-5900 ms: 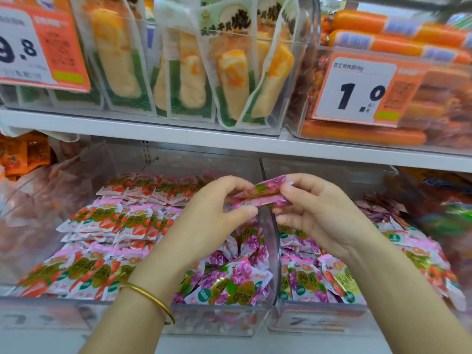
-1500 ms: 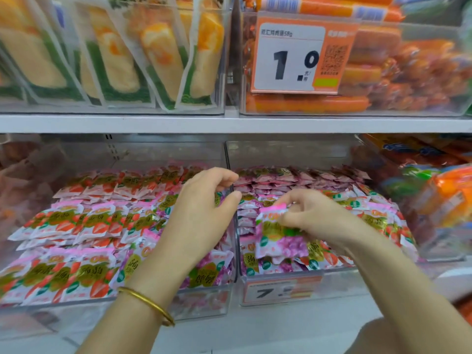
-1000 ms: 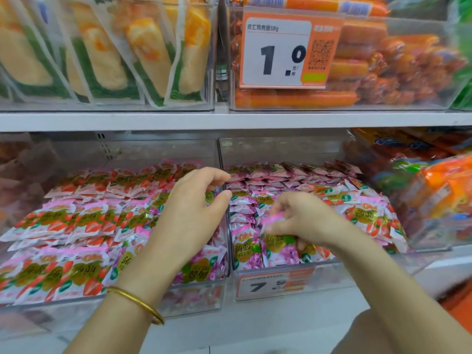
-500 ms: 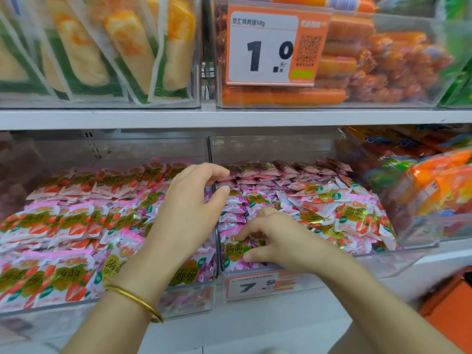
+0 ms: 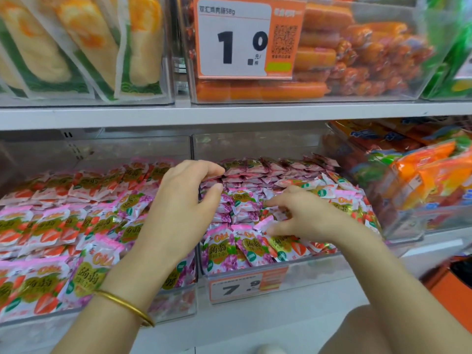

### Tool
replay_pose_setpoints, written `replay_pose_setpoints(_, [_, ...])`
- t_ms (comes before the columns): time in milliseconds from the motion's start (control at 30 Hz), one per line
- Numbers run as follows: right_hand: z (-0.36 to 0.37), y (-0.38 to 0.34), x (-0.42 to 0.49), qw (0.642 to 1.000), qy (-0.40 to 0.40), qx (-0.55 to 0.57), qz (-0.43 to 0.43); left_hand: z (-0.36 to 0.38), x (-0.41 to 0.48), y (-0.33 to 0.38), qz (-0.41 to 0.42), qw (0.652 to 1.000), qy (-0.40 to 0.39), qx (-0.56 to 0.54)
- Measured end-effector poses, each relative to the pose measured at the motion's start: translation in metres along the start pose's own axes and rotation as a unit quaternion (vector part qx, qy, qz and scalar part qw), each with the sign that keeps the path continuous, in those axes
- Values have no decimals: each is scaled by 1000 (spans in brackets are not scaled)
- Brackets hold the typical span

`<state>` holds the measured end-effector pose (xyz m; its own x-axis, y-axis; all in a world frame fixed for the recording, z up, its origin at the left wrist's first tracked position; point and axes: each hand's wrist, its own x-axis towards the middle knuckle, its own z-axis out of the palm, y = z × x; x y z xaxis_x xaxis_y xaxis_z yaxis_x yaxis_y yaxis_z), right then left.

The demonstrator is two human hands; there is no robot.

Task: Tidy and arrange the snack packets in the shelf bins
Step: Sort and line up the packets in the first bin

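Two clear bins sit side by side on the lower shelf. The left bin [image 5: 102, 311] holds rows of strawberry packets [image 5: 43, 226], with purple packets at its right end. The right bin [image 5: 321, 260] holds purple packets [image 5: 222, 254] on the left and strawberry packets [image 5: 357, 208] on the right. My left hand [image 5: 184, 210] hovers over the divider between the bins, fingers loosely curved, fingertips at a back row of purple packets. My right hand [image 5: 306, 218] lies on the packets in the right bin, index finger and thumb stretched leftward, holding nothing I can see.
A 7.9 price tag [image 5: 247, 284] is on the right bin's front. Above the white shelf edge [image 5: 229, 112] stand a bin of orange sausages [image 5: 357, 54] with a 1.0 tag [image 5: 237, 39] and yellow cake packs [image 5: 76, 47]. Orange packets [image 5: 421, 175] fill the bin at right.
My right hand lowered the purple packet into the front row of the right bin, let it go and now rests further back on the packets. My left hand has hardly moved.
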<state>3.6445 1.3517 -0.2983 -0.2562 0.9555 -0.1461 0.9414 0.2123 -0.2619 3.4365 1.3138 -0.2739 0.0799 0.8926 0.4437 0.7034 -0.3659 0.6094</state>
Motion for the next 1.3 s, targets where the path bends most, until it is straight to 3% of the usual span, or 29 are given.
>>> replay_pose_setpoints(67, [3, -6, 2, 998, -25, -60, 1, 1, 0, 0, 1, 1000, 2, 5])
replay_pose_setpoints(133, [3, -5, 1, 999, 6, -53, -8, 1, 0, 0, 1, 1000, 3, 10])
replay_pose_setpoints(233, [-4, 7, -7, 996, 74, 47, 9, 1, -1, 0, 3, 1000, 1, 16])
replay_pose_setpoints(333, [-15, 15, -14, 967, 155, 195, 52, 1, -1, 0, 1, 1000, 0, 19])
replay_pose_setpoints(400, [-17, 15, -9, 954, 186, 225, 63, 2, -1, 1, 3, 1000, 1, 21])
replay_pose_setpoints(500, [-14, 6, 7, 970, 137, 194, 44, 3, -1, 2, 1, 1000, 0, 23])
replay_pose_setpoints(600, [-7, 0, 17, 997, 48, 53, 34, 3, -2, 2, -2, 1000, -4, 22])
replay_pose_setpoints(700, [-5, -2, 19, 999, -27, -12, 21, 1, -3, 2, -4, 1000, -5, 21])
replay_pose_setpoints(900, [-7, -7, 19, 996, -85, -35, 21, 1, -2, 3, -8, 1000, -10, 20])
replay_pose_setpoints(1033, [-9, -2, 16, 999, -41, 7, 4, -1, -2, 2, -10, 1000, -11, 23])
replay_pose_setpoints(1167, [-13, 6, 2, 995, 56, 85, -6, -2, -2, 0, -9, 1000, -10, 22])
replay_pose_setpoints(1300, [-15, 10, -4, 963, 127, 236, -27, -1, -2, 1, -5, 1000, -7, 20])
